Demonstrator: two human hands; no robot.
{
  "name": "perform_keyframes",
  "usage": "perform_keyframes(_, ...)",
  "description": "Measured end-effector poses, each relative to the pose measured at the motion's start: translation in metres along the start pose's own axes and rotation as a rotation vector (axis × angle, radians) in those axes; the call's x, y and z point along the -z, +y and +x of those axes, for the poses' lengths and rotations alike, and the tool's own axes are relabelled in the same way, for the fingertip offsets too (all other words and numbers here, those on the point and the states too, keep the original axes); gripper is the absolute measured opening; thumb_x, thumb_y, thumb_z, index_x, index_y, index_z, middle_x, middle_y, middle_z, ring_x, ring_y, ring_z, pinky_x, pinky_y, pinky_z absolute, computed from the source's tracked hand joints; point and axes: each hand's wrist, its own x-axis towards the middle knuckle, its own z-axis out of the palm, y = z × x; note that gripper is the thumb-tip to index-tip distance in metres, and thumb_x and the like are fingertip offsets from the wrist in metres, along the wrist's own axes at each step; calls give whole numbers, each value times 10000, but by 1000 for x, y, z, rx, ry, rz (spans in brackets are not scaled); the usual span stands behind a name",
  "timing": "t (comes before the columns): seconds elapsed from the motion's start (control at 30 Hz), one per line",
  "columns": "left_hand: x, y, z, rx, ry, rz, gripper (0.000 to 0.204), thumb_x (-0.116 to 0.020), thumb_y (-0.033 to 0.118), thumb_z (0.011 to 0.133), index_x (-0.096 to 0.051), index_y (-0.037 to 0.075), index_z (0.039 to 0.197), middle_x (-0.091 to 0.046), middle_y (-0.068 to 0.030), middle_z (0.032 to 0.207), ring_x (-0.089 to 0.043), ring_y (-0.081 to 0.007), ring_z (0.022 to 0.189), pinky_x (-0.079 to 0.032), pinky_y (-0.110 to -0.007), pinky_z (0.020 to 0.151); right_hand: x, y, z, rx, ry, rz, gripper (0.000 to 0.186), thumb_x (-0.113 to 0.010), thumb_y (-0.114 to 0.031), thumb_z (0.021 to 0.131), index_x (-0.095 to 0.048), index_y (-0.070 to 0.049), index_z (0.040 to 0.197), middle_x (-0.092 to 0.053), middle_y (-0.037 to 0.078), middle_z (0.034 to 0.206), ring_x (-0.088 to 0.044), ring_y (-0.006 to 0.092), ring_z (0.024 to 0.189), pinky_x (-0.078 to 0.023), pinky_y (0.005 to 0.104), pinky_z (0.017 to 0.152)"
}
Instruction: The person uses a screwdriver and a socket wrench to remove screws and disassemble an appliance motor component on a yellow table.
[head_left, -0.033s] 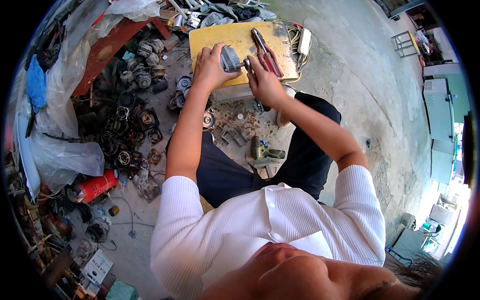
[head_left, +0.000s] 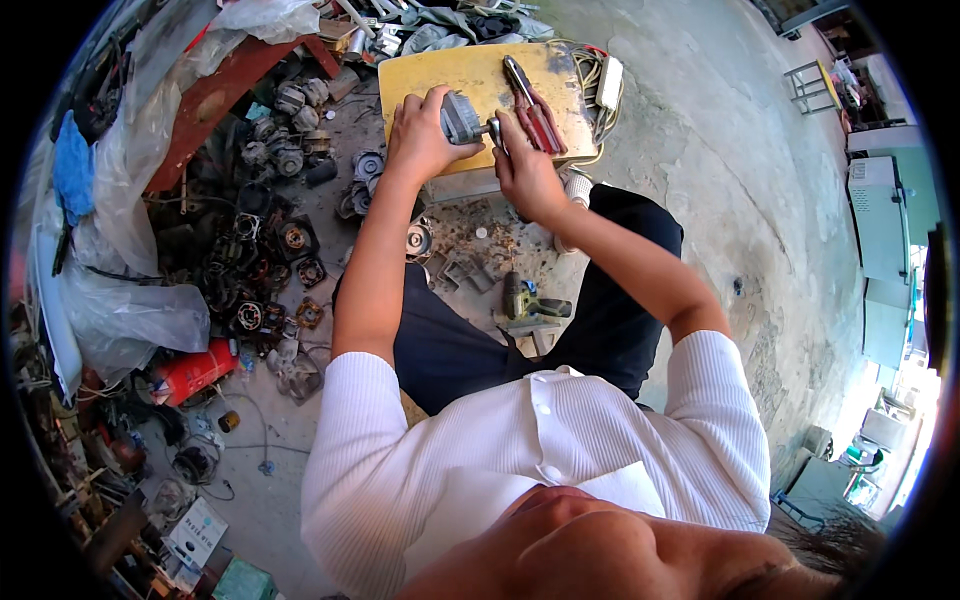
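My left hand (head_left: 420,138) is closed round a grey, ribbed metal motor housing (head_left: 461,119) and steadies it over the near part of a yellow-topped bench (head_left: 430,72). At the housing's right side, my right hand (head_left: 530,175) grips a wrench-like metal tool with a rounded head (head_left: 494,129). The head meets the housing; most of the handle is hidden in my fingers. Just beyond my right hand, pliers with red handles (head_left: 538,120) lie on the bench top.
A green and black cordless drill (head_left: 530,300) sits between my legs. Motor parts (head_left: 260,260) heap up on the floor at left, beside clear plastic sheeting (head_left: 140,310) and a red cylinder (head_left: 195,373). A white power strip (head_left: 609,83) with coiled cable hangs at the bench's right edge.
My right wrist and forearm have swung slightly left and toward me, turning the tool's handle a little. My left hand and the motor housing have stayed in place.
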Motion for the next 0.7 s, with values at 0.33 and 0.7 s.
perform_keyframes(0.33, 2, -4, 0, -1, -9, -4, 951, -911, 377, 594, -454, 172, 1402, -543, -188, 1203, -544, -388, 1166, -471, -449, 970, -11, -4, -8, -250, -48, 263, 606, -525, -159, 996, -283, -210, 1550, -680, 195, 882, -674, 336, 697, -533, 415, 649)
perform_keyframes(0.7, 0, 0, 3, 0, -12, 20, 1007, -923, 442, 572, -436, 183, 1414, -543, -188, 1204, -551, -382, 1155, -470, -433, 974, 55, 6, 90, -541, -836, 226, 212, -545, -179, 960, -603, 0, 1058, -666, 103, 765, -628, 179, 548, -513, 318, 496)
